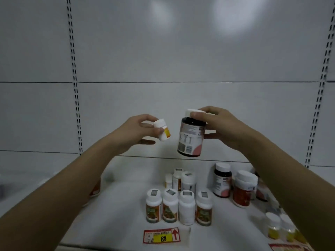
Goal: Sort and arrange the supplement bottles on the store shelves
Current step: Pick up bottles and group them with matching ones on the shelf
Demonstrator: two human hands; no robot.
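Observation:
My left hand [135, 131] pinches a small white bottle [162, 129] with an orange-yellow label, raised above the shelf. My right hand [220, 122] grips a large dark bottle [190, 137] with a white cap and a pink-and-grey label, holding it by the cap and neck. Both bottles hang in the air in front of the white back panel, a short gap between them. Below, on the white shelf [123, 200], a row of several white-capped bottles [178, 207] stands near the front edge, with three smaller white bottles [181, 179] behind it.
A dark bottle [222, 180] and a red-labelled bottle [243, 189] stand at the right of the shelf. Two clear bottles of yellow capsules [280, 226] sit at the front right. A red-and-yellow price tag [161, 236] marks the front edge. A bottle [95, 189] is partly hidden behind my left forearm.

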